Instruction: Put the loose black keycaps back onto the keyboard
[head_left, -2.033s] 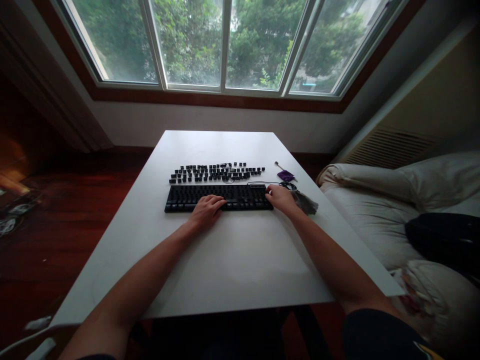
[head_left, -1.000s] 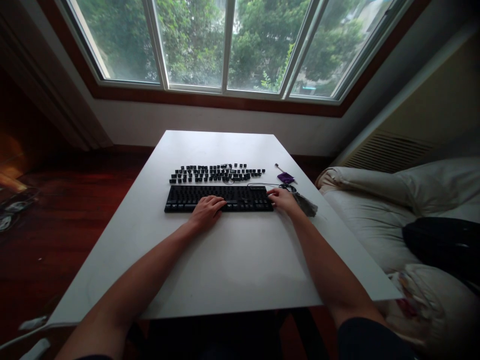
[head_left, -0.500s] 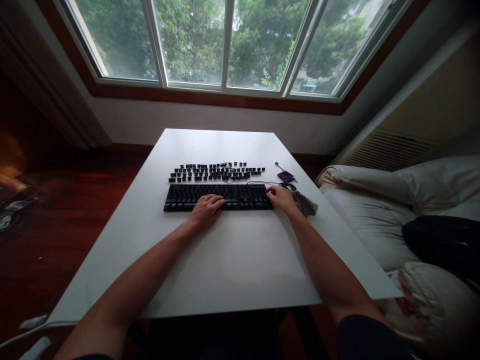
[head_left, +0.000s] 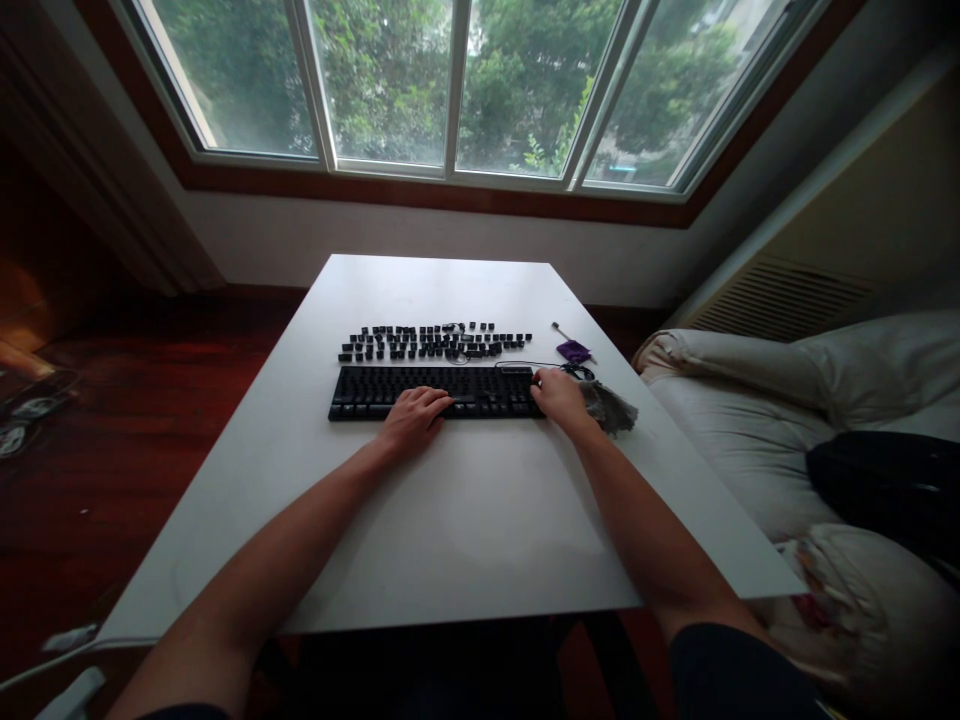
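Observation:
A black keyboard (head_left: 360, 395) lies flat across the table, most of its keycaps off in the upper rows. My left hand (head_left: 414, 415) rests on its front middle edge, fingers stretched out over the lower keys. At the keyboard's right end is my right hand (head_left: 559, 397), thumb and fingers drawn together over the number-pad side. Whatever is between those fingertips is too small and hidden to make out. Loose black keycaps (head_left: 427, 345) lie in several rows just behind the keyboard. A grey cloth (head_left: 615, 410) sits beside my right wrist.
On the white table (head_left: 480, 520), a purple cloth (head_left: 574, 351) with a thin stick-like tool (head_left: 559, 331) lies at the back right. A black cable (head_left: 581, 372) curls behind my right hand. A pale sofa (head_left: 712, 410) stands along the right side, a window beyond the table.
My right hand has curled slightly over the keyboard's right end, its fingers shifting a little. My left hand stays where it was.

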